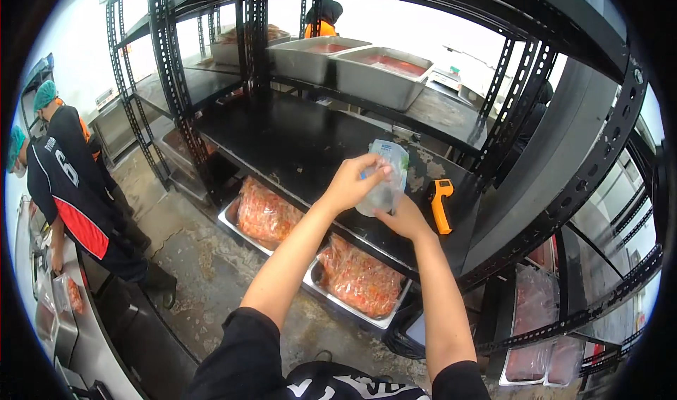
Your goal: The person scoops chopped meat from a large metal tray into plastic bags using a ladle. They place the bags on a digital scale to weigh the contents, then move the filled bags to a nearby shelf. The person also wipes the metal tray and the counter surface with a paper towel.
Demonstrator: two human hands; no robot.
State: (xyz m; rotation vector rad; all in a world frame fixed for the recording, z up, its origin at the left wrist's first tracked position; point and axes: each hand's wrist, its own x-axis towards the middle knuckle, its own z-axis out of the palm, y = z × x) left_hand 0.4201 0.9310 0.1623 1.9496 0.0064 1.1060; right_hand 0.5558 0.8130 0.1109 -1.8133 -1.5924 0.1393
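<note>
Above the black metal shelf (280, 122), a translucent plastic pouch (385, 186) with blue and green print is held up in both hands. My left hand (359, 180) pinches its left side, thumb across the front. At the lower right edge, my right hand (404, 217) grips it, the thumb near the bottom and the other fingers hidden behind. The pouch looks clear, and I cannot tell what is inside. A yellow and black infrared thermometer gun (441, 207) lies on the shelf to the right of my right hand, apart from it.
Below the shelf sit two steel pans with bagged reddish food (267, 212) (362, 283). Behind it stand deep steel pans (383, 80) of red liquid. Slotted black uprights (177, 83) frame the rack. Two people (79, 188) work at a left counter; another person (321, 19) is beyond.
</note>
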